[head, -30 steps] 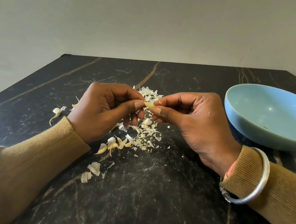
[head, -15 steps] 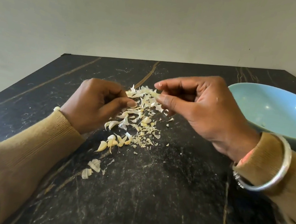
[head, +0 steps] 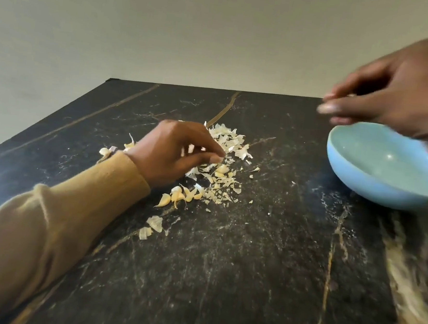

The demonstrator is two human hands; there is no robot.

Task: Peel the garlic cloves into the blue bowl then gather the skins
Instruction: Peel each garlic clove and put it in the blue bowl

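Relocated from the pile, the right hand (head: 407, 89) hovered over the blue bowl (head: 362, 181), presumably for release; its fingertips were pinched, their contents blurred beyond telling. The left hand (head: 173, 151), loosely curled with its grip indeterminate, waited at the papery skins (head: 227, 136). Pale unpeeled cloves (head: 165, 199) lay beside them.

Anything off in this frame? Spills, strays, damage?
Nothing damaged. The mess is scatter: two skins lie apart from the main pile, nearer the camera, and a clove lies off to the left of the left hand. A few crumbs trail toward the blue bowl. The right hand is too blurred to judge.
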